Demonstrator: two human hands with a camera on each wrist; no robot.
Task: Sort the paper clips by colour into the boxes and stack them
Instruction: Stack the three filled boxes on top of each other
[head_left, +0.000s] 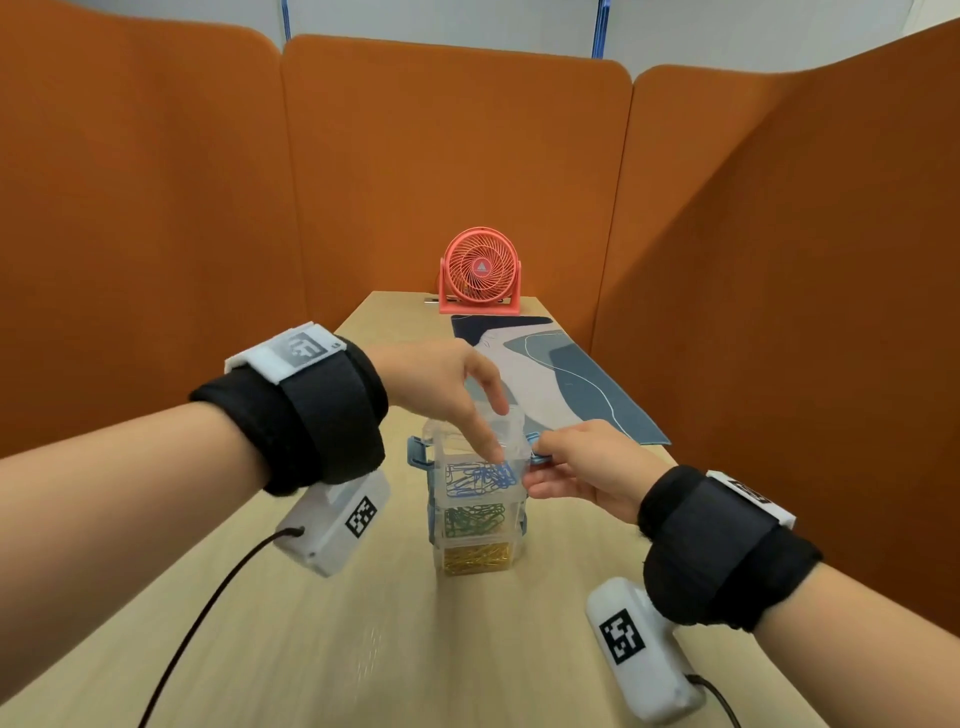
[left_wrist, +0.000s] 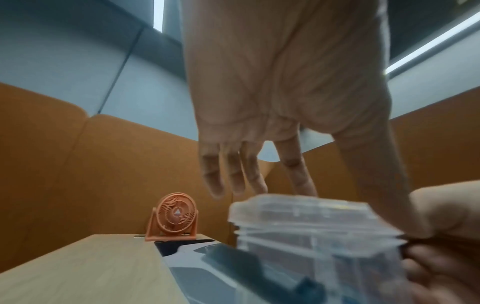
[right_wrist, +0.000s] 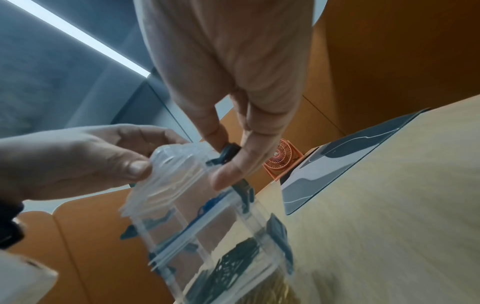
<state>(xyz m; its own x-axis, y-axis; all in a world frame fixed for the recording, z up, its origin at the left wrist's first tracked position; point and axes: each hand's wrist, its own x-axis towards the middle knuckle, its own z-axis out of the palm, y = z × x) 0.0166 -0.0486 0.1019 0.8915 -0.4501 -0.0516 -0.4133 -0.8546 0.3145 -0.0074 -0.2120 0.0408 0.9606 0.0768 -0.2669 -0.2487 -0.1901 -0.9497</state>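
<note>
A stack of clear boxes stands mid-table: yellow clips (head_left: 475, 558) at the bottom, green clips (head_left: 475, 519) in the middle, blue clips (head_left: 480, 475) on top under a clear lid (left_wrist: 306, 211). My left hand (head_left: 498, 431) comes down from above and grips the lid (right_wrist: 176, 164), thumb on the near edge, fingers over the far side. My right hand (head_left: 535, 462) is at the stack's right side and pinches a blue latch (right_wrist: 228, 153) between thumb and forefinger. Another blue latch (head_left: 418, 452) sticks out on the left.
A coral desk fan (head_left: 480, 270) stands at the table's far end. A blue and white mat (head_left: 571, 374) lies behind and right of the stack. Orange partitions (head_left: 156, 208) enclose the wooden table (head_left: 363, 649) on three sides.
</note>
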